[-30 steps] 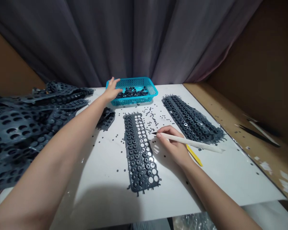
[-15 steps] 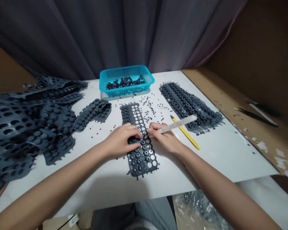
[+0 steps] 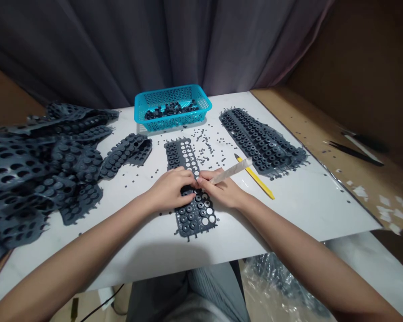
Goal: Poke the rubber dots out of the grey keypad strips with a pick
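A narrow black rubber sheet (image 3: 190, 218) with rows of round ringed pieces and one column of open holes lies on the white table in front of me. My left hand (image 3: 174, 188) bears down on its middle, with curled fingers and thumb gripping it. In my right hand (image 3: 221, 188) is a white pen-like tool (image 3: 233, 171), its back end tilted up to the right. The tool's tip is hidden by my fingers, which meet the sheet close to my left fingertips.
A blue basket (image 3: 141, 120) with loose black pieces stands at the back. Black rubber sheets (image 3: 77, 156) are heaped at left; another stack (image 3: 260, 141) lies at right beside a yellow pointed tool (image 3: 255, 177). Small black dots (image 3: 204, 147) litter the table. Black tweezers (image 3: 354, 153) lie far right.
My right hand has moved slightly left, closer to my left fingertips, with the white tool still in it. The whole view has shifted a little.
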`<state>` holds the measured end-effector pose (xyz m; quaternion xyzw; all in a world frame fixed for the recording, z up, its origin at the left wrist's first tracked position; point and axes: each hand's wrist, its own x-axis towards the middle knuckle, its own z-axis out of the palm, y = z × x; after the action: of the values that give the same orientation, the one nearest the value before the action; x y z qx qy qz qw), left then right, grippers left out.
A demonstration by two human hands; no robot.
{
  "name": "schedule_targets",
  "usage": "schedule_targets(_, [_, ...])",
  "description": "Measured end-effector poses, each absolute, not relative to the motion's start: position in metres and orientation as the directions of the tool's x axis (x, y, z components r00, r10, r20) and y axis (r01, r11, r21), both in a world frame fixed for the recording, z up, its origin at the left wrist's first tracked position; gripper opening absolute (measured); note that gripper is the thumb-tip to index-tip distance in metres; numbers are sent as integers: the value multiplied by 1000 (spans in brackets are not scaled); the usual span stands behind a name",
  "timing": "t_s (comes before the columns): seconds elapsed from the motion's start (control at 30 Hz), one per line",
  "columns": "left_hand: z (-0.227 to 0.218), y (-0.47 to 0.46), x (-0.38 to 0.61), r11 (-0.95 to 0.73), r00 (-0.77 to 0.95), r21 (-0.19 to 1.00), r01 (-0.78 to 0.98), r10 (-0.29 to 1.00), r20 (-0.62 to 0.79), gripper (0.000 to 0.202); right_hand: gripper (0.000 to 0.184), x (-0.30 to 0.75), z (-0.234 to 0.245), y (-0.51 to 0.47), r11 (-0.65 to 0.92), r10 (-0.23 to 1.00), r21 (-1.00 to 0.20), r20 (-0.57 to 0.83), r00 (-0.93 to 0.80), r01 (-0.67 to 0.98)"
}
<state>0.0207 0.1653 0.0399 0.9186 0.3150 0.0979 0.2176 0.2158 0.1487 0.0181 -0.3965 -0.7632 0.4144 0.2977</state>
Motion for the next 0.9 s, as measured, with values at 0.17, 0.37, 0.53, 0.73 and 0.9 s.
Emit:
schedule_targets(0.17, [39, 168, 21, -729, 801, 447, 520, 597, 41, 11, 33, 215, 20, 147, 373, 842, -849, 140, -520, 375])
schedule_targets(0.37, [32, 163, 18, -740, 786, 435, 513, 608, 108, 7, 32, 216, 16, 147, 405, 835, -825, 158, -527, 394])
schedule_targets(0.53, [23, 156, 15, -733, 736, 452, 509, 643, 214, 9, 34, 215, 16, 147, 412, 841, -807, 157, -518, 424])
schedule_targets(0.73, [15, 146, 14, -658, 632, 507, 557, 732, 255, 9, 34, 215, 20, 147, 401, 843, -800, 131, -522, 446])
schedule_targets(0.9, [14, 142, 15, -633, 598, 518, 575, 757, 262, 9, 33, 215, 21, 146, 401, 842, -788, 117, -527, 467])
